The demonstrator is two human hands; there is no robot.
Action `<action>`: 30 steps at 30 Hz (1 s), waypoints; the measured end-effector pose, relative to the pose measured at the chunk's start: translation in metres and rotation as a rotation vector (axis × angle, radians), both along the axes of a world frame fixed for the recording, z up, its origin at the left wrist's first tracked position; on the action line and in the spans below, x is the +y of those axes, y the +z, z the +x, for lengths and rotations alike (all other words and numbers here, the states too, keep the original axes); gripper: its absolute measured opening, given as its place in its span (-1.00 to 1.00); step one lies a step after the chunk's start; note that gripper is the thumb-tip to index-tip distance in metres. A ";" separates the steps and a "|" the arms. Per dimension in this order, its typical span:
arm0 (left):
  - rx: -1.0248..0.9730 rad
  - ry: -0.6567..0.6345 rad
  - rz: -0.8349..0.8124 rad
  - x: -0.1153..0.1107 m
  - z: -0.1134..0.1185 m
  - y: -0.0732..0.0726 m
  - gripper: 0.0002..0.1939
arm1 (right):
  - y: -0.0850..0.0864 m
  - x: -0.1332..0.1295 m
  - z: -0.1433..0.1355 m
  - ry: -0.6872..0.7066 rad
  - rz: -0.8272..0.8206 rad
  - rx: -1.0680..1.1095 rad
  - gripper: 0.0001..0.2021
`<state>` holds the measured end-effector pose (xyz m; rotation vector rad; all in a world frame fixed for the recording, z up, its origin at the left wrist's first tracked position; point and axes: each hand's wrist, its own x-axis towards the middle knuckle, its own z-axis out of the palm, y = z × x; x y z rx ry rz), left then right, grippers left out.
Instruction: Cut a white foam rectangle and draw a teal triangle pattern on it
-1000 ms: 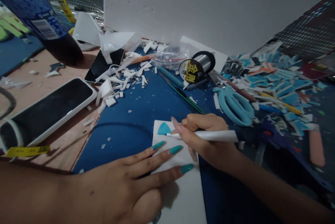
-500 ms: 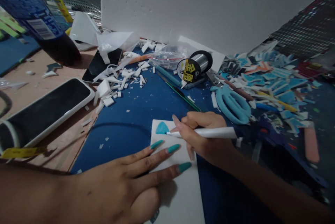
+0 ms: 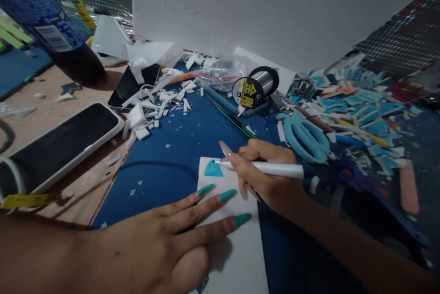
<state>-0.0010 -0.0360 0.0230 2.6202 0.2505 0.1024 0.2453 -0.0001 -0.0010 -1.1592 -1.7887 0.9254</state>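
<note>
My right hand (image 3: 266,168) is closed around a white marker (image 3: 275,169). The marker's tip touches the top of a small blue coloured patch (image 3: 213,169), roughly triangular, near the far end of a white foam strip (image 3: 237,243). My left hand (image 3: 178,232) lies across the strip with its fingers stretched out and slightly apart, pressing on the surface just below the patch. Its long nails are teal. Under the strip lies a dark blue mat (image 3: 165,161).
Light blue scissors (image 3: 304,136), a wire spool (image 3: 256,88) and a green pen (image 3: 237,122) lie beyond my hands. Blue and white scraps (image 3: 364,106) heap up at the right. At the left are a black-screened device (image 3: 65,147) and a dark drink bottle (image 3: 58,33).
My right hand has moved the marker tip up and slightly left, from the patch's lower right corner to its top. The left hand has stayed in place.
</note>
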 end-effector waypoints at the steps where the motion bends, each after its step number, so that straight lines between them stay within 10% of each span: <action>1: -0.008 0.001 -0.002 0.000 0.000 0.000 -0.67 | 0.001 0.000 -0.001 0.000 -0.011 -0.005 -0.58; 30: -0.012 -0.001 0.013 0.002 0.001 0.000 -0.66 | 0.008 -0.001 -0.006 -0.057 0.037 -0.039 -0.56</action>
